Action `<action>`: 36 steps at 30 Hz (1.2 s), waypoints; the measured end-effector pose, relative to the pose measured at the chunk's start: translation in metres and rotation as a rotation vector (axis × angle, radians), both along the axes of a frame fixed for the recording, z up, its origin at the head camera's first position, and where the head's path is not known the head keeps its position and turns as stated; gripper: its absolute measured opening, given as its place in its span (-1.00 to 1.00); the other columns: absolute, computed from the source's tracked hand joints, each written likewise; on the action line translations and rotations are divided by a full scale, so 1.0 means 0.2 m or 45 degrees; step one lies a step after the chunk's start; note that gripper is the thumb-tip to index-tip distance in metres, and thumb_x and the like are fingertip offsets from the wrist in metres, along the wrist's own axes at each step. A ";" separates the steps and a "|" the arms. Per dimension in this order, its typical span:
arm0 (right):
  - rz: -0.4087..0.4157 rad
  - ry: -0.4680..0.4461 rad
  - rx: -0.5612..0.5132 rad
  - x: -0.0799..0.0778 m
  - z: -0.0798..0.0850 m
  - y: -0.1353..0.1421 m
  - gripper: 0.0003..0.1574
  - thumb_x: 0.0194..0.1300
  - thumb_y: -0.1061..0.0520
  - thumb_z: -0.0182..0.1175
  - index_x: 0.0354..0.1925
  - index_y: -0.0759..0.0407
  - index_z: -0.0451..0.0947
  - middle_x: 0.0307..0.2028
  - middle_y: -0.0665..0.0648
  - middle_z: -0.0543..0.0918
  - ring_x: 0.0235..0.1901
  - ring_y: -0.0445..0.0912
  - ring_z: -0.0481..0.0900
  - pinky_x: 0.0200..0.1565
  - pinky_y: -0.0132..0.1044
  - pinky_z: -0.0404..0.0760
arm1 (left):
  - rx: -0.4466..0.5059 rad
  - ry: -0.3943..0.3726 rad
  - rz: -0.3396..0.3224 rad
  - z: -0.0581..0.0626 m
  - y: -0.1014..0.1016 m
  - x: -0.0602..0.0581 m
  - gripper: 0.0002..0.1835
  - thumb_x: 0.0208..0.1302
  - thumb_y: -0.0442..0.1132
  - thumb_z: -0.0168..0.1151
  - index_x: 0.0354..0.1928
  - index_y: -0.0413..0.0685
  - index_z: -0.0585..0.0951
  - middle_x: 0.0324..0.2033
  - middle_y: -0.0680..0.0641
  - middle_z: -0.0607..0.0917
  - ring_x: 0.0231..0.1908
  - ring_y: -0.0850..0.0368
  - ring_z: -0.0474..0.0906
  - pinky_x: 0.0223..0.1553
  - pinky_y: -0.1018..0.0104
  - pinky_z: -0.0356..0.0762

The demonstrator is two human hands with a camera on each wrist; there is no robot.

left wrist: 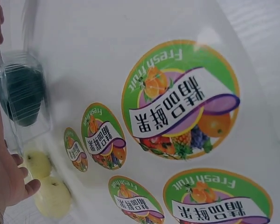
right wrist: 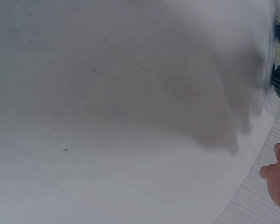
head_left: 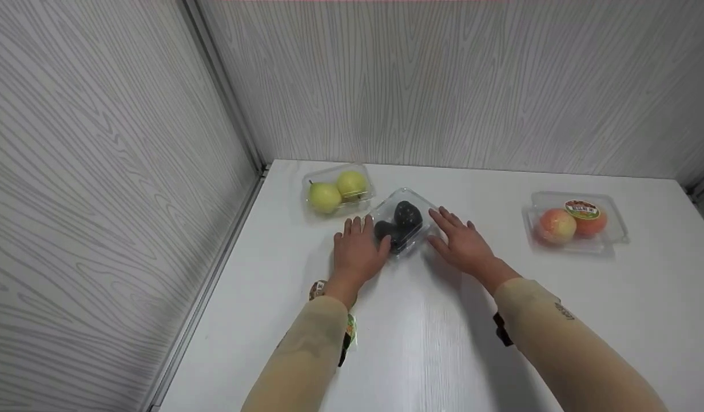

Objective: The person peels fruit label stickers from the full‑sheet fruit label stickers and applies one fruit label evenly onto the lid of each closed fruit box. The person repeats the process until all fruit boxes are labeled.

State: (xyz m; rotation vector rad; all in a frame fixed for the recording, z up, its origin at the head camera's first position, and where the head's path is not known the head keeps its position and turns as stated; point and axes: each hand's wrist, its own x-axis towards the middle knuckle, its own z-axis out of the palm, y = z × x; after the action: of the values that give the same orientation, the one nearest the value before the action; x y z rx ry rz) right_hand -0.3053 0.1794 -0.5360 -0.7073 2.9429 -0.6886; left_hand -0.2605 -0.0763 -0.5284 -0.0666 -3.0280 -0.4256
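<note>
A clear plastic fruit box (head_left: 405, 195) holding two dark, avocado-like fruits (head_left: 408, 215) lies at an angle between the two hands. On its left side is my left hand (head_left: 358, 250), fingers extended and thumb reaching over the near left edge by a dark fruit. My right hand (head_left: 463, 243) is at the box's right edge with fingers straight and spread. In the left wrist view the dark fruit (left wrist: 21, 95) shows through the clear plastic, with part of the left hand (left wrist: 7, 172) beside it. Whether the right fingertips touch the plastic is hard to tell.
Behind the left hand sits a clear box with two yellow-green pears (head_left: 325, 198). A clear box with two reddish fruits (head_left: 556, 226) and a round label (head_left: 582, 209) lies far right. Several "Fresh fruit" stickers (left wrist: 181, 99) lie under the left forearm. Wood-grain panels (head_left: 432, 86) bound the white table (head_left: 420, 355).
</note>
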 end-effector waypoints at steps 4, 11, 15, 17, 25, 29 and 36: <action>-0.016 0.002 0.001 0.05 0.00 0.06 -0.15 0.66 -0.15 0.05 0.68 0.13 0.09 0.63 0.34 0.14 0.57 0.34 0.15 0.50 0.40 0.00 | -0.011 -0.001 -0.031 -0.01 0.05 0.03 -0.19 0.62 0.26 -0.12 0.60 -0.21 0.29 0.47 -0.32 0.41 0.52 -0.29 0.24 0.37 -0.21 0.32; -0.057 -0.005 0.001 0.14 0.00 0.16 -0.17 0.66 -0.14 0.07 0.68 0.11 0.11 0.62 0.32 0.16 0.56 0.36 0.15 0.49 0.41 0.00 | -0.022 -0.017 -0.086 -0.01 0.13 0.06 -0.19 0.62 0.27 -0.16 0.61 -0.18 0.28 0.49 -0.31 0.39 0.53 -0.28 0.23 0.39 -0.19 0.32; -0.072 0.025 -0.011 0.19 0.00 0.23 -0.18 0.65 -0.11 0.09 0.67 0.12 0.14 0.61 0.34 0.19 0.54 0.37 0.19 0.48 0.45 0.01 | -0.030 -0.022 -0.124 -0.01 0.17 0.08 -0.19 0.62 0.27 -0.17 0.62 -0.17 0.28 0.50 -0.30 0.38 0.54 -0.27 0.22 0.39 -0.18 0.33; -0.084 0.029 -0.004 0.22 -0.01 0.26 -0.18 0.65 -0.11 0.08 0.67 0.13 0.14 0.61 0.34 0.19 0.54 0.37 0.20 0.47 0.45 0.02 | -0.027 -0.026 -0.143 -0.01 0.19 0.08 -0.19 0.62 0.27 -0.17 0.62 -0.17 0.27 0.51 -0.31 0.38 0.54 -0.28 0.22 0.40 -0.18 0.32; -0.129 0.013 0.012 0.31 -0.01 0.33 -0.17 0.64 -0.10 0.09 0.67 0.12 0.12 0.61 0.34 0.17 0.56 0.31 0.18 0.48 0.44 0.01 | -0.016 0.050 -0.207 -0.03 0.26 0.13 -0.22 0.62 0.24 -0.13 0.58 -0.20 0.33 0.46 -0.32 0.44 0.51 -0.30 0.28 0.36 -0.20 0.37; -0.143 -0.025 0.033 0.34 -0.01 0.34 -0.13 0.65 -0.15 0.05 0.69 0.11 0.07 0.63 0.35 0.13 0.57 0.31 0.15 0.49 0.42 -0.02 | -0.018 0.039 -0.219 -0.02 0.27 0.15 -0.21 0.61 0.26 -0.15 0.60 -0.17 0.31 0.48 -0.31 0.43 0.52 -0.28 0.27 0.37 -0.18 0.36; -0.148 -0.013 0.020 0.39 -0.02 0.38 -0.13 0.65 -0.14 0.05 0.69 0.12 0.06 0.63 0.35 0.11 0.58 0.32 0.13 0.49 0.43 0.00 | -0.028 0.015 -0.228 -0.01 0.31 0.18 -0.19 0.59 0.29 -0.13 0.60 -0.14 0.33 0.47 -0.29 0.45 0.51 -0.27 0.28 0.39 -0.16 0.34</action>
State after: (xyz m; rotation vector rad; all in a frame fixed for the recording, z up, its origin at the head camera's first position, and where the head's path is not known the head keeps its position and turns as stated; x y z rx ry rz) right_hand -0.2277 0.2562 -0.5396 -0.5333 2.9959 -0.6736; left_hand -0.2241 -0.0153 -0.5311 -0.3421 -3.0268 -0.4029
